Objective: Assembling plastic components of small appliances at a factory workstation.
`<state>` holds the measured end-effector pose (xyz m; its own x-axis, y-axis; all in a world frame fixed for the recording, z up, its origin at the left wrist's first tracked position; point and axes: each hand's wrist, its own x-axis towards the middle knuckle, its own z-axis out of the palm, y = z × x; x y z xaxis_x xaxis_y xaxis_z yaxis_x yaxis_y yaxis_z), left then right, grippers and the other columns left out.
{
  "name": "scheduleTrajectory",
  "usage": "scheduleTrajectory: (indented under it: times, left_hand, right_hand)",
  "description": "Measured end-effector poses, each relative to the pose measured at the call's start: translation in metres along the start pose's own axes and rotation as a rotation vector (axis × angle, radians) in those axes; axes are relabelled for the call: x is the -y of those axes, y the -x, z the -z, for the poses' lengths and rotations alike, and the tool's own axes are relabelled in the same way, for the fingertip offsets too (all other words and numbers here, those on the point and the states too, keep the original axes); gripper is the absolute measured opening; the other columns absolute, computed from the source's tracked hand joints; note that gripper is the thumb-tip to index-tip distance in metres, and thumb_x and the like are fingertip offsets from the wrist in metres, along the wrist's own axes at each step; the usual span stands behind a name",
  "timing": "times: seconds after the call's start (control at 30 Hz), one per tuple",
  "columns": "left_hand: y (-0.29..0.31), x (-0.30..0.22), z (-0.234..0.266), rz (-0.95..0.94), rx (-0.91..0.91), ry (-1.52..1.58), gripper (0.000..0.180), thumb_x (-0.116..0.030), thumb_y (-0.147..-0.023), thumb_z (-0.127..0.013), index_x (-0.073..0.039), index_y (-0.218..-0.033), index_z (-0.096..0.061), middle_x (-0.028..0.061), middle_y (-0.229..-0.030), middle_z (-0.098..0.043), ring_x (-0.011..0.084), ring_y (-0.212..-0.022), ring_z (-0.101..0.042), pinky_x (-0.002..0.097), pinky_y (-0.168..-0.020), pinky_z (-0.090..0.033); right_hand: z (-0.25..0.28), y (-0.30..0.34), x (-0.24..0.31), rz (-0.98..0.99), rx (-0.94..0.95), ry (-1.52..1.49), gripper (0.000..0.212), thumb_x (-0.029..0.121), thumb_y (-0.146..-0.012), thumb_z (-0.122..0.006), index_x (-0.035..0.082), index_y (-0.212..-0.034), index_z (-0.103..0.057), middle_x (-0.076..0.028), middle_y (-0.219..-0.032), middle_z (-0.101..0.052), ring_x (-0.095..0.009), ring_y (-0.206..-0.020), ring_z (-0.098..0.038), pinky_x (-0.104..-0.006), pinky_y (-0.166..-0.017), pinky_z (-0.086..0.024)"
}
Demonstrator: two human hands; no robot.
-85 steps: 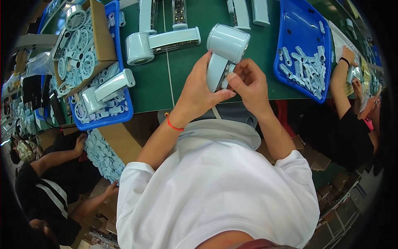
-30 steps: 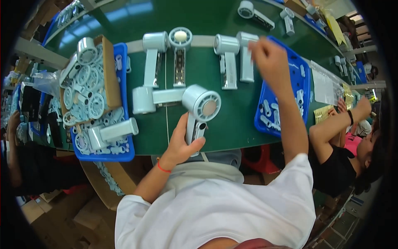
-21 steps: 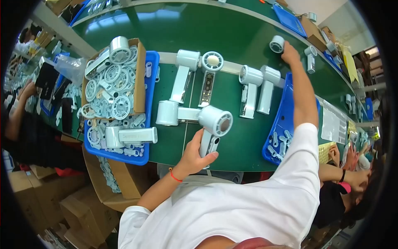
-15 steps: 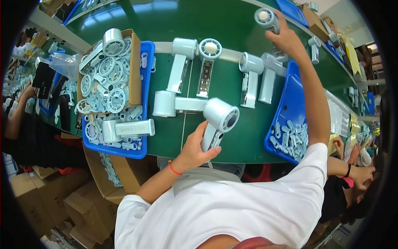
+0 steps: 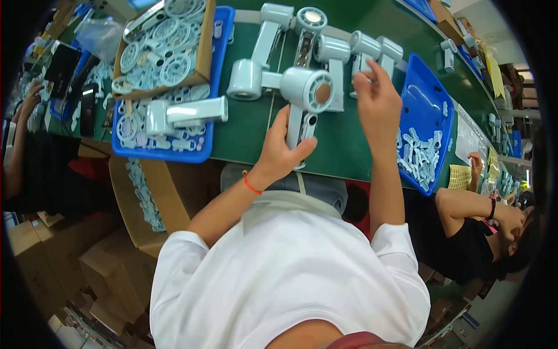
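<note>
My left hand [image 5: 280,146] is closed round the handle of a pale blue handheld fan [image 5: 297,88], its round head tilted up with a brown disc in the middle. My right hand [image 5: 379,107] is raised right of that fan, fingers apart, with nothing visible in it. Just beyond my right fingertips lies one handheld fan [image 5: 365,43], with another fan [image 5: 390,49] right of it. Left of these is a fan [image 5: 332,50] with its handle toward me. More fans lie past the held one, including an open-handled one [image 5: 311,21] showing its inside.
On the left, a blue tray [image 5: 204,148] holds loose parts, a cardboard box [image 5: 204,49] of ring grilles and a fan [image 5: 195,112]. A blue bin [image 5: 427,96] with small parts stands on the right. Other people work at both sides, one with a bent arm [image 5: 468,203].
My right hand has come back from the far right, without the fan it held. Another fan now lies in the middle group. My view has shifted, and the left hand still grips its fan.
</note>
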<state>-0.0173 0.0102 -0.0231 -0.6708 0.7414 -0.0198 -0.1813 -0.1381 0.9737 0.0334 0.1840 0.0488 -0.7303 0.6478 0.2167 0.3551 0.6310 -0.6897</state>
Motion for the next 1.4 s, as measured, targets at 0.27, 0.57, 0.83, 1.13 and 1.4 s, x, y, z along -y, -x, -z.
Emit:
scheduleTrajectory:
  times: [0.27,0.57,0.83,1.13,1.4]
  left_hand:
    - [0.010,-0.018,-0.017,-0.447,0.117,-0.889,0.066,-0.028,-0.076,-0.067,0.000,-0.126,-0.035,0.0207,-0.121,-0.035,0.0381,-0.110,-0.035,0.0438,-0.090,-0.031]
    - [0.028,-0.046,-0.017,-0.786,0.035,-1.189,0.038,-0.025,-0.066,-0.074,-0.009,-0.099,-0.064,0.0035,-0.100,-0.058,0.0271,-0.095,-0.051,0.0422,-0.082,-0.038]
    - [0.011,-0.034,-0.011,-0.615,0.174,-1.377,0.050,-0.024,-0.060,-0.077,-0.009,-0.105,-0.061,0.0013,-0.101,-0.057,0.0269,-0.100,-0.049,0.0483,-0.085,-0.038]
    - [0.010,-0.032,-0.013,-0.628,0.149,-1.310,0.045,-0.021,-0.061,-0.076,-0.010,-0.103,-0.063,0.0006,-0.098,-0.059,0.0279,-0.096,-0.050,0.0472,-0.081,-0.038]
    - [0.010,-0.030,-0.012,-0.676,0.141,-1.348,0.043,-0.021,-0.061,-0.075,-0.011,-0.101,-0.064,0.0012,-0.097,-0.062,0.0287,-0.094,-0.051,0.0426,-0.081,-0.039]
  right_hand:
    - [-0.008,0.079,-0.012,-0.041,0.454,-0.808,0.059,0.039,-0.089,-0.056,-0.003,-0.129,-0.043,-0.006,-0.110,-0.055,-0.016,-0.096,-0.054,-0.0307,-0.084,-0.043]
    - [-0.001,0.081,-0.021,0.493,0.348,0.165,0.067,0.010,-0.062,-0.076,0.007,-0.124,-0.052,-0.011,-0.109,-0.059,-0.029,-0.097,-0.055,-0.0380,-0.082,-0.044]
    - [0.002,0.100,-0.042,0.391,0.280,0.026,0.056,0.008,-0.067,-0.071,0.003,-0.121,-0.054,-0.013,-0.117,-0.055,-0.030,-0.106,-0.051,-0.0397,-0.091,-0.040]
    - [-0.006,0.105,-0.041,0.425,0.123,0.017,0.048,0.009,-0.069,-0.067,0.002,-0.116,-0.057,-0.014,-0.110,-0.058,-0.032,-0.101,-0.054,-0.0400,-0.088,-0.041]
    - [-0.015,0.112,-0.048,0.469,0.045,0.019,0.044,0.011,-0.075,-0.065,0.002,-0.117,-0.057,-0.012,-0.111,-0.059,-0.030,-0.102,-0.054,-0.0400,-0.090,-0.040]
